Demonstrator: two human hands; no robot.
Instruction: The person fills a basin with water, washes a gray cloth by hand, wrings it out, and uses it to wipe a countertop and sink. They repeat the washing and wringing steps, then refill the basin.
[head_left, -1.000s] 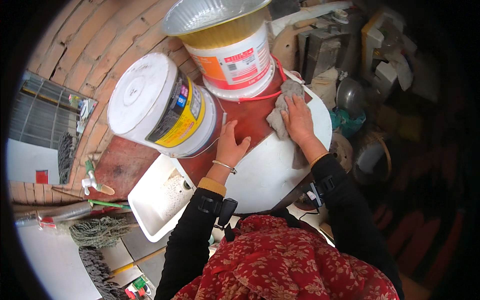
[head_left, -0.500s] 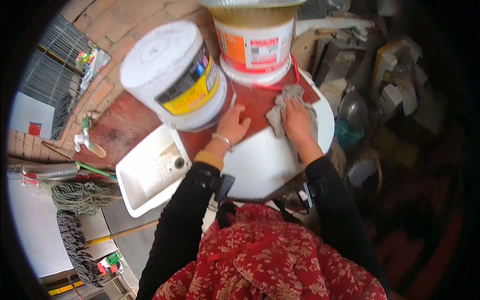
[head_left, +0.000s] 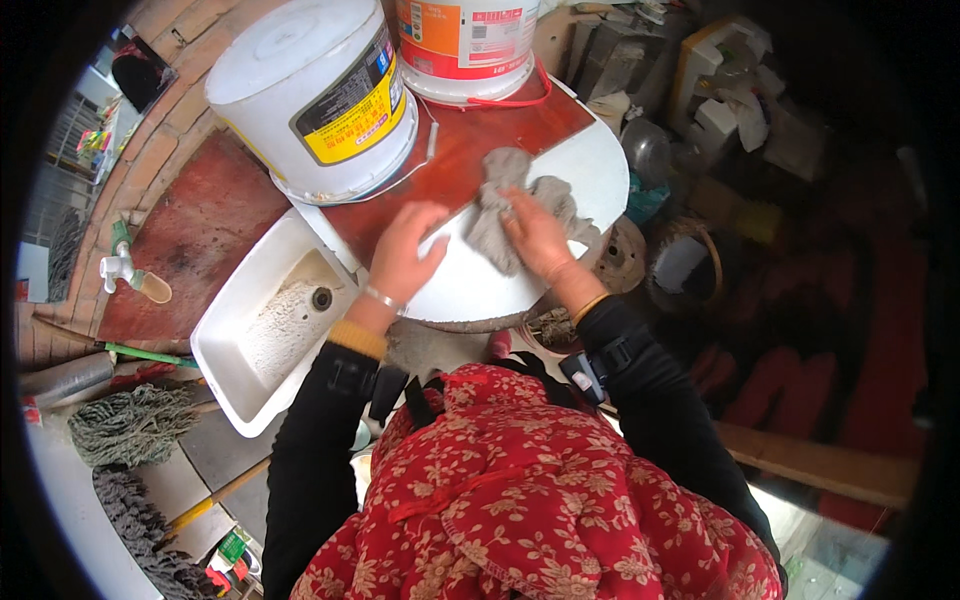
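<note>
A crumpled grey cloth (head_left: 492, 240) lies on the white part of the tabletop (head_left: 455, 290). My right hand (head_left: 540, 236) presses down on it, fingers curled into its folds, and some of the cloth bunches out beyond the hand on the right. My left hand (head_left: 402, 258) is above the near left part of the white surface, holding nothing, its thumb apart from the fingers. Whether it touches the surface I cannot tell. Beyond the hands is the table's red-brown part (head_left: 460, 165), where a white lidded bucket (head_left: 250, 125) stands.
A second bucket, white with orange and red print (head_left: 470, 50), stands at the back. On the left are a white sink (head_left: 240, 340), a tap (head_left: 118, 265) and a grey mop (head_left: 135, 425). Clutter on the right includes a round metal pot (head_left: 645, 150).
My right hand has drawn the cloth nearer to me and leftward across the white surface. My left hand has also come nearer, off the red-brown part. The whole view has shifted.
</note>
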